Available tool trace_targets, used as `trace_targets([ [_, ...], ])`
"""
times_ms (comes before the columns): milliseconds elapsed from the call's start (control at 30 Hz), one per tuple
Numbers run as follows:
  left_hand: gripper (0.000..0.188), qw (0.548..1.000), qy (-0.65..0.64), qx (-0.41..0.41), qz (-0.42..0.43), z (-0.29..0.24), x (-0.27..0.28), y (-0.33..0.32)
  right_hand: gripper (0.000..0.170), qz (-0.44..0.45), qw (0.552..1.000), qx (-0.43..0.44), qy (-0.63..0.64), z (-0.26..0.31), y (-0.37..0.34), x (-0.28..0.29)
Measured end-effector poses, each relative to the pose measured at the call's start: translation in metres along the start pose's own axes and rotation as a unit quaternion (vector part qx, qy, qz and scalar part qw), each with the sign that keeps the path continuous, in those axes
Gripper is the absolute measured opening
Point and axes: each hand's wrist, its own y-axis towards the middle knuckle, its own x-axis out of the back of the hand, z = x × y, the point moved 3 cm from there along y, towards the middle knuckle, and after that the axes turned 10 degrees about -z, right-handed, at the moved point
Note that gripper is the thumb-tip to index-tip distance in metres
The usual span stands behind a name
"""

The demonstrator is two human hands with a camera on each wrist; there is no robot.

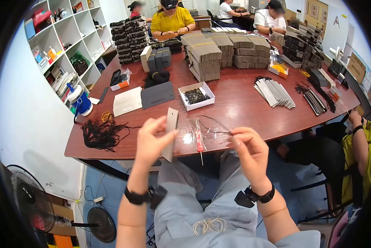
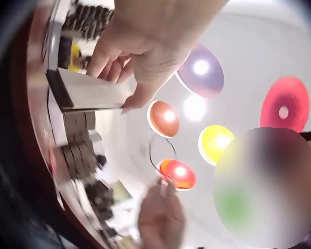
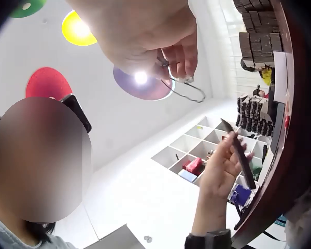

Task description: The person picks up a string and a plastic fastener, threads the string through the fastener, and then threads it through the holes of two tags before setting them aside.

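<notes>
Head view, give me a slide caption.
Left hand holds a gray strip; right hand pinches a dark cord.

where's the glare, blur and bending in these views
Head: table looks bowed, glare left of the red tool; left wrist: right hand looks soft, purple disc has a hot spot; right wrist: an oval blur masks a face.
</notes>
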Motion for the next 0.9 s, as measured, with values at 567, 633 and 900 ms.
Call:
trace_targets([
  [567, 0.042, 0.982, 0.153, 0.003, 0.108, 0.057, 0.007, 0.052, 0.006, -0.005, 0.999, -0.032, 0.035, -0.011, -0.003, 0.028],
  [633, 0.041, 0.985, 0.142, 0.008, 0.095, 0.041, 0.011, 0.049, 0.006, -0.007, 0.999, -0.030, 0.033, -0.010, -0.004, 0.029],
  [900, 0.040, 0.967, 0.021, -0.190, 0.171, -0.053, -0.018, -0.073, 0.007, -0.067, 0.995, -0.065, 0.046, -0.010, -0.015, 0.020],
])
